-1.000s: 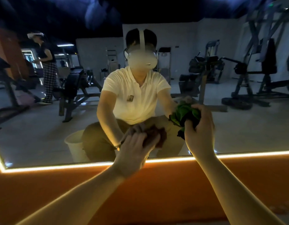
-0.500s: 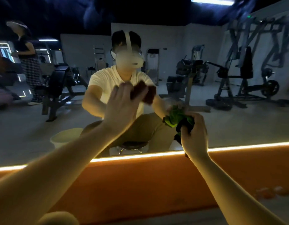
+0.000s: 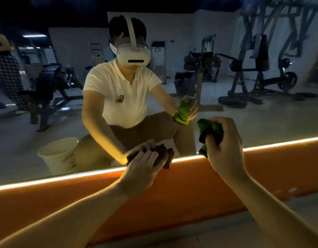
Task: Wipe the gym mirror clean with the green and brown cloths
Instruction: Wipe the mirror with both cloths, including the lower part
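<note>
Left hand: fingers laid fairly flat over the brown cloth, pressing it onto the glass.
Brown cloth: bunched up at the bottom edge of the mirror, just above the light strip.
Right hand: fingers curled round the green cloth, which pokes out above and below the fist as a tight wad.
Green cloth: also near the bottom edge, to the right of the brown one and apart from it. Its reflection sits some way off, so I'd say it is held clear of the glass, though I can't be sure.
Step in hand: by my reading, the low band of the mirror is being wiped with the brown cloth while the green one waits.
Doing it well: keep the palm flat so the whole pad of cloth bears on the glass. Run along the bottom edge in overlapping passes, right down to the strip, where grime tends to collect.
Follow-up: bring the green cloth over the same patch while any smear is fresh. Opening the wad out would give it more face to work with.
Watch for: the room is dim, so streaks are hard to judge; checking them against the strip's glow should help.
Nearby: a bucket shows in the reflection only, and an orange wall runs below the strip.
</note>
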